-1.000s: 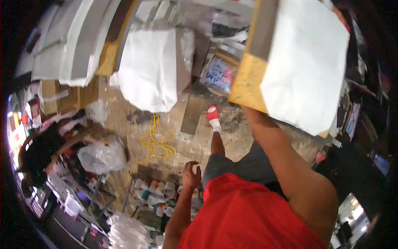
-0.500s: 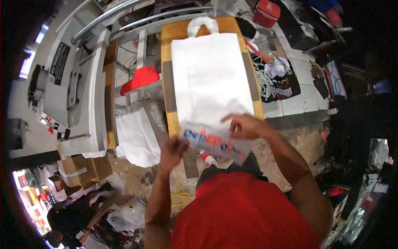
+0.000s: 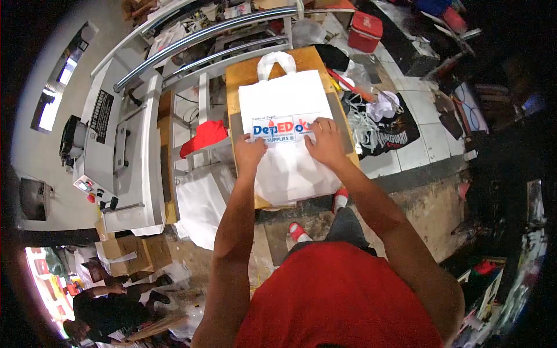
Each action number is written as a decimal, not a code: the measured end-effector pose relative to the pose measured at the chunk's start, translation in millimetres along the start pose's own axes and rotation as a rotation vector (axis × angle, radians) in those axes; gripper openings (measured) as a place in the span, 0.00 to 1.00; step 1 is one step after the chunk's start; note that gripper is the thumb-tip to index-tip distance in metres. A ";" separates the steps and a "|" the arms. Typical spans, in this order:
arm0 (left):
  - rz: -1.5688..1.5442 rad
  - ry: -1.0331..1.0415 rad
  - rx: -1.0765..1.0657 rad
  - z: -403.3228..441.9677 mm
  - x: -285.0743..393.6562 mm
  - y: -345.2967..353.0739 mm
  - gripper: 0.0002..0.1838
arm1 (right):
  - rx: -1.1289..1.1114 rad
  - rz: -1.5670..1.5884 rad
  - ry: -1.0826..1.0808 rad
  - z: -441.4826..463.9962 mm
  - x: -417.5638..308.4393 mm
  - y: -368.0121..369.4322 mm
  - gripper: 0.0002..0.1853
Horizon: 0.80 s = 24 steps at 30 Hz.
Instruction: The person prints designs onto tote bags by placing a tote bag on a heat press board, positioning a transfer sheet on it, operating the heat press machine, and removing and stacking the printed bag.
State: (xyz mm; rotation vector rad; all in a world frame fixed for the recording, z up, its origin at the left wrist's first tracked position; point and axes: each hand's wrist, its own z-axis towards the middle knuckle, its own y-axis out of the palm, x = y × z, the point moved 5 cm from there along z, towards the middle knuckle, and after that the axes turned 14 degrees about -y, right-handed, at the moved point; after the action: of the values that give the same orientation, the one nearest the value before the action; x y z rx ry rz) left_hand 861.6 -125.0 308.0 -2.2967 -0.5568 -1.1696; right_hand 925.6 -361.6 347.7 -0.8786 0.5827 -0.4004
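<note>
A white tote bag (image 3: 284, 95) lies flat on a yellow-brown board, with its handles at the far end. Across its middle rests a printed transfer sheet (image 3: 272, 129) with blue and red "DepED" lettering and "SUPPLIES" below. My left hand (image 3: 251, 153) touches the sheet's left end, thumb and fingers apart. At the right end, my right hand (image 3: 326, 144) lies on the sheet with its fingers spread, covering part of the lettering. The bag's lower part looks slightly creased.
Left stands a white machine (image 3: 104, 139) with metal rails (image 3: 214, 37). A red cloth (image 3: 204, 138) hangs beside the board (image 3: 238, 72). White fabric (image 3: 203, 203) lies below it. At right are a red box (image 3: 365, 30) and a black printed bag (image 3: 394, 130). Another person (image 3: 110, 313) is lower left.
The printed sheet, held tilted near my body before, now lies flat on the tote bag. Both hands have moved forward with it, and the view has shifted.
</note>
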 end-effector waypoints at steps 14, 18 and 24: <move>0.678 0.912 0.394 -42.7 -16.4 3.8 0.17 | 0.013 -0.058 -0.020 -24.7 12.0 20.8 0.22; 0.648 0.924 0.398 -43.9 -16.5 1.1 0.18 | 0.021 -0.053 -0.006 -24.8 11.0 22.4 0.21; 0.632 0.946 0.405 -39.4 -21.4 1.8 0.18 | 0.069 -0.090 -0.014 -26.8 13.7 20.9 0.21</move>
State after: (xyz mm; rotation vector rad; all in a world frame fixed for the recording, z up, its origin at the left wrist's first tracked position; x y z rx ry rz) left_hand 826.4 -152.7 309.8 -1.2048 0.2606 -1.4354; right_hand 921.4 -373.1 313.2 -0.8429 0.5148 -0.4933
